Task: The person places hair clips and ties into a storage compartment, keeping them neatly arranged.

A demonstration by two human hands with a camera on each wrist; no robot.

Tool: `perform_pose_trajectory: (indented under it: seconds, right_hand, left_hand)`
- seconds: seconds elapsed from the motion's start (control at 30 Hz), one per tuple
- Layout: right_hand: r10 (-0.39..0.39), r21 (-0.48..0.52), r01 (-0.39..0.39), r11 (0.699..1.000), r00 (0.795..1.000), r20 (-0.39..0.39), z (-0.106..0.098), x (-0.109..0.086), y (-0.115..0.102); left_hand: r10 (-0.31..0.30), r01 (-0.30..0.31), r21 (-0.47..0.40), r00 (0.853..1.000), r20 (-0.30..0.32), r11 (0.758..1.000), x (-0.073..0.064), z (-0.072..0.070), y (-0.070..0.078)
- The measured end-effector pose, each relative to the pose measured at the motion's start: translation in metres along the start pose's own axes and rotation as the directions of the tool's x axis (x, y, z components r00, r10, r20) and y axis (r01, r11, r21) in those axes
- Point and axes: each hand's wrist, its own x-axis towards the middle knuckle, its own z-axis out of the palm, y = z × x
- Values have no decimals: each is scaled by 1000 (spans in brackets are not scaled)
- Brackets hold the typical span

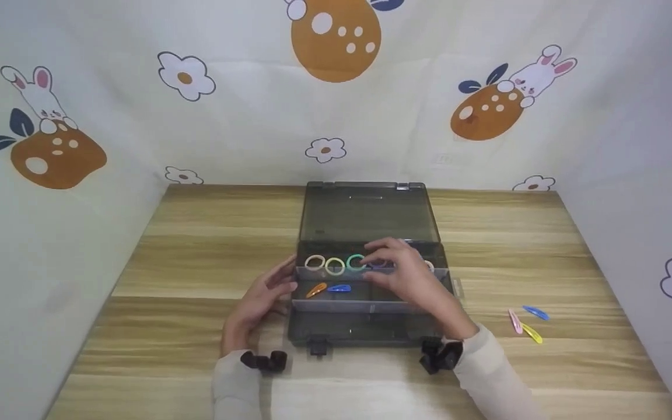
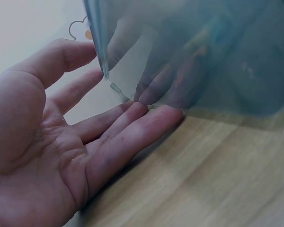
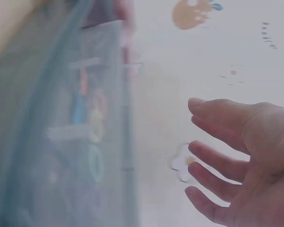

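Observation:
A dark see-through storage box [image 1: 365, 330] lies on the table with its lid [image 1: 368, 216] raised at the back. My left hand [image 1: 261, 297] touches the box's left side, fingers lightly bent against the wall [image 2: 246, 71]. Over the box's right half hovers my right hand [image 1: 410, 273], its fingers apart and holding nothing. Rings stand in a row in the rear compartment, among them a pink ring [image 1: 306, 263], a yellow ring [image 1: 326, 267] and a green ring [image 1: 347, 262]; my right hand partly hides others. An orange snap hair clip [image 1: 316, 290] and a blue one [image 1: 339, 288] lie in the middle compartment.
Right of the box, a pink hair clip [image 1: 515, 321], a blue clip [image 1: 536, 312] and a yellow clip [image 1: 531, 333] lie close together on the wooden table [image 1: 196, 245]. Patterned cloth [image 1: 242, 122] stands behind the table and along both sides.

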Motion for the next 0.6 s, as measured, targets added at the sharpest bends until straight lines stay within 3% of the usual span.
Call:
perform_pose_trajectory:
  seconds: [0.17,0.4,0.6]
  right_hand:
    - [-25,64,32,997,995,-100,-21,-18,9]
    - [46,174,-12,985,980,-194,-41,-41,45]
    - [103,179,-55,982,958,-269,-60,-64,78]
  left_hand:
    - [-3,3,9,1000,8,1000,-1,-1,-2]
    - [-2,3,-28,1000,13,1000,-3,-2,-2]
    - [6,-6,-19,1000,19,1000,-1,-2,1]
